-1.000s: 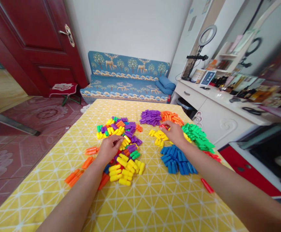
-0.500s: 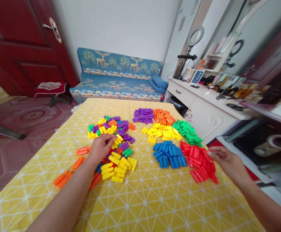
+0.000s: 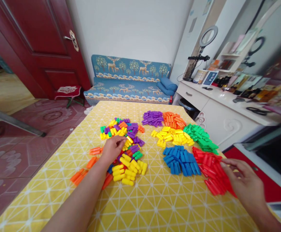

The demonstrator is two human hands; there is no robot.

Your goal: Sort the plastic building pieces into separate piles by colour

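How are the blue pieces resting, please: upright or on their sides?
On their sides: the blue pieces lie heaped, long sides showing, on the yellow tablecloth.

Red pile [image 3: 212, 170] partly behind the right grip [image 3: 248, 183], left forearm [image 3: 82, 196] cut off below, dresser-top clutter [image 3: 263, 92] blurred

On the counter [image 3: 159, 203], a heap of pieces [image 3: 128, 152] lies left, piles [image 3: 179, 137] right; behind the counter stands a sofa [image 3: 130, 82], behind-left a stool [image 3: 68, 91], right a dresser [image 3: 217, 109].
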